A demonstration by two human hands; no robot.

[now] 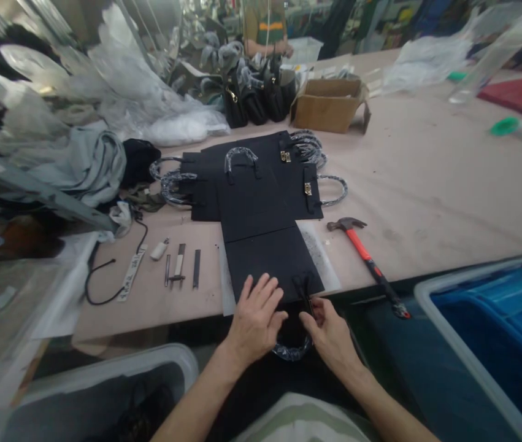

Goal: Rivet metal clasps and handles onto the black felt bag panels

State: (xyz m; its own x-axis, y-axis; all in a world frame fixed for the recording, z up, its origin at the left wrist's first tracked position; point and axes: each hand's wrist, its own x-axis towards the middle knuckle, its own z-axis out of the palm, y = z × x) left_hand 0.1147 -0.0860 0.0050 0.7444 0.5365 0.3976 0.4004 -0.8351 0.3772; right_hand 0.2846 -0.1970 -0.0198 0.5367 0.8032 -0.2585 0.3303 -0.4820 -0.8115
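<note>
A flat black bag panel (270, 261) lies at the table's front edge. Its handle (292, 352), wrapped in clear plastic, hangs over that edge between my hands. My left hand (255, 319) rests on the panel's near edge with fingers spread. Just right of it, my right hand (327, 325) is closed, thumb and fingers pinching a slim black piece with a looped end (304, 285) at the handle's base. Its exact kind is unclear. Beyond, more black bag pieces (251, 202) with wrapped handles lie overlapping, some with gold-coloured locks (307, 188).
To the right lies a claw hammer (362, 252). Small metal tools (178, 264) and a black cord (89, 288) are at left. Behind stand a cardboard box (327, 110), black bags (256, 101) and plastic wrap (127, 92). A blue-lined bin (495, 325) is at right. Another person (265, 31) is at the back.
</note>
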